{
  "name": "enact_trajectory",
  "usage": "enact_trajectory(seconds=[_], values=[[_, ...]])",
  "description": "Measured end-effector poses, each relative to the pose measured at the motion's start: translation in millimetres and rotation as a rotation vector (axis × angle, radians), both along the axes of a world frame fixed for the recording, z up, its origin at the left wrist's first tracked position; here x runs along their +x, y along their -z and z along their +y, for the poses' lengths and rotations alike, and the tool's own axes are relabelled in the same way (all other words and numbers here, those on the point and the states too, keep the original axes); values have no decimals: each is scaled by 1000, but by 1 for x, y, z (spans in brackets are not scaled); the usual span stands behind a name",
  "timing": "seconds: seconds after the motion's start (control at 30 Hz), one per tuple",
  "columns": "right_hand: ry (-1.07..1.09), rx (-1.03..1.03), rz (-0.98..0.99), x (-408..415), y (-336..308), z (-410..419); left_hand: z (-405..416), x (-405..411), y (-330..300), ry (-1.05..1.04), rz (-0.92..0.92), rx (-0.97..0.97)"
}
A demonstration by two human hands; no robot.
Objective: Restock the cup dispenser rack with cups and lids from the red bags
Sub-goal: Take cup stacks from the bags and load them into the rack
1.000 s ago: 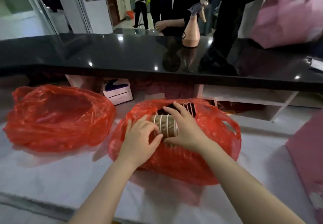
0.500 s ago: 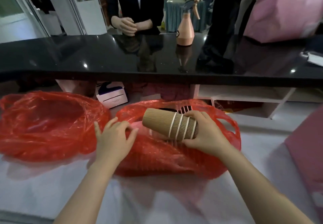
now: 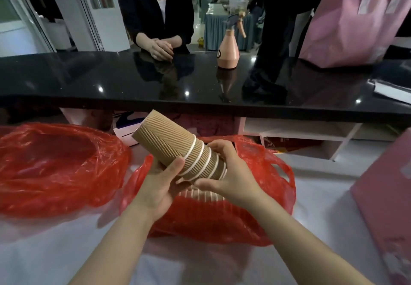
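A stack of brown ribbed paper cups (image 3: 175, 145) with white rims lies tilted in the air above the middle red bag (image 3: 262, 213), its closed end pointing up and left. My left hand (image 3: 159, 183) grips the stack from below. My right hand (image 3: 226, 173) holds its rim end from the right. More cup rims (image 3: 200, 193) show inside that bag under my hands. A second red bag (image 3: 55, 167) lies crumpled to the left. No dispenser rack is in view.
A black glossy counter (image 3: 111, 80) runs across behind the bags, with a pink spray bottle (image 3: 229, 46) on it and people standing beyond. A pink bag (image 3: 355, 22) stands at the far right. White shelving (image 3: 311, 133) sits under the counter. A pink sheet (image 3: 387, 195) lies at right.
My right hand lifted the cup stack out of the middle bag and higher. My left hand left the bag's edge and took hold of the stack from below.
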State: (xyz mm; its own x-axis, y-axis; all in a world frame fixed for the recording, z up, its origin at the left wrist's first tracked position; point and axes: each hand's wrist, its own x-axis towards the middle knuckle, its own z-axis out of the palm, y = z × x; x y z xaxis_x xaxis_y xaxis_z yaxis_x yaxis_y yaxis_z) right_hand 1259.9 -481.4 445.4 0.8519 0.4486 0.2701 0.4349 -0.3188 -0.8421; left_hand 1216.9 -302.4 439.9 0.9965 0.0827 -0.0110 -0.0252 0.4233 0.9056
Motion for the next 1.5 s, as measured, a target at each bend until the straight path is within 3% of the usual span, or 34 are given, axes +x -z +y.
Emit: enact_trajectory(seconds=[0.07, 0.17, 0.33, 0.53, 0.73, 1.03, 1.13, 1.3, 1.5], values=[[-53, -94, -3, 10, 0, -3, 6, 1, 6, -20, 43, -70], [43, -334, -177, 36, 8, -16, 18, 2, 13, -115, 42, -91], [114, -853, -401, 89, 29, -33, 29, 11, 3, -222, 34, 102], [12, -1007, -508, 127, 39, -17, 30, 22, 7, -301, 16, 392], [-41, -1137, -460, 151, 42, -4, 31, 27, 18, -365, 33, 548], [-190, -1271, -171, 169, 37, 9, 28, 33, 19, -379, 40, 589], [-197, -1279, -204, 170, 39, 11, 26, 34, 20, -381, 53, 608], [-147, -1156, -147, 165, 34, -6, 29, 30, 25, -397, 55, 634], [-144, -781, -106, 145, 11, -34, 38, 29, 26, -467, 44, 578]])
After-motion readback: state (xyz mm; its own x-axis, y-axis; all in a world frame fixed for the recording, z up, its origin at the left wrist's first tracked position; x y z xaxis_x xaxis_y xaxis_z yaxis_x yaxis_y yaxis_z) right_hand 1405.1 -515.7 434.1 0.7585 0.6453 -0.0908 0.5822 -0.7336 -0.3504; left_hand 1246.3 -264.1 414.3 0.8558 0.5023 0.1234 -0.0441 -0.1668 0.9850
